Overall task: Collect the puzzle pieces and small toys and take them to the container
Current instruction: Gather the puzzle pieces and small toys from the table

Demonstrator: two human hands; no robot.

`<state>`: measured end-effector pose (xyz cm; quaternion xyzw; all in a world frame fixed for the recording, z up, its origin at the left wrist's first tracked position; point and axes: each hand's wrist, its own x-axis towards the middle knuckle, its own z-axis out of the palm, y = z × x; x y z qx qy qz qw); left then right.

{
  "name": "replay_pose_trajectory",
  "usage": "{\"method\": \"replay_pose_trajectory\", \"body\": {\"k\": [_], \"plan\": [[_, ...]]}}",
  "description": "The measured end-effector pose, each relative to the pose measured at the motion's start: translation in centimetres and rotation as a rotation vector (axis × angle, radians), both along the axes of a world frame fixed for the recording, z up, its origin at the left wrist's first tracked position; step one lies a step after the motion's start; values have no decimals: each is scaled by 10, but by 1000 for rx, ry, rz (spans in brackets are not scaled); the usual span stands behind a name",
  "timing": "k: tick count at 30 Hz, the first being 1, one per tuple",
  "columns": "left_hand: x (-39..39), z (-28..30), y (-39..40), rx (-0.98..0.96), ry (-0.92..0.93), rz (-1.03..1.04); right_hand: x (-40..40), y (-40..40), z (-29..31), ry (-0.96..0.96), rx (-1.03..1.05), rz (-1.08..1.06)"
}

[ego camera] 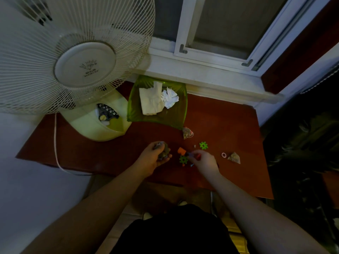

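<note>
My left hand [154, 158] is curled around a dull grey-green clump of small toys [163, 151] just above the red-brown table [110, 149]. My right hand [203, 161] pinches a small dark piece [189, 154] at its fingertips. An orange piece [181, 150] and a green snowflake-shaped piece [183, 159] lie right beside those fingers. Another green snowflake piece [203, 145] lies a little further back. The green see-through tray [135, 110] stands behind, holding crumpled tissue and folded paper.
A big white fan [73, 57] stands on the table's left, its cord [56, 149] hanging over the edge. Two small triangular bags [187, 133] [234, 158] and a pink ring [223, 155] lie on the right half. A windowsill [211, 77] runs behind.
</note>
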<state>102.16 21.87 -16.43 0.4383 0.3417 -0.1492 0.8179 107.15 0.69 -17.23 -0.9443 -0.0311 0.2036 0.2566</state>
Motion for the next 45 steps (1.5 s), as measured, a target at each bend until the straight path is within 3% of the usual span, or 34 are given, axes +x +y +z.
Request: {"method": "replay_pose_trajectory", "body": {"k": [4,11,16,19,25,29,34,39,45], "plan": [[-12,-4,9,14,-5,-21,1,22,-7,-72,-130,55],[-26,-16,18,-1,-11,1,24,46,-17,-9,-321,161],[-30,-20,19,-29,-23,19,31,46,-18,-50,-291,184],[-29,-20,18,-31,-24,29,35,41,-13,-74,-130,49],[-26,-18,17,-37,-24,29,31,24,11,189,484,-421],[-24,-13,14,-60,-37,30,20,20,17,319,700,-529],[-26,-7,13,-126,-53,58,8,24,11,524,1127,-607],[-33,-11,14,-152,-49,63,5,7,-2,588,1280,-661],[-42,-15,12,-133,-66,107,5,-3,2,593,1206,-595]]}}
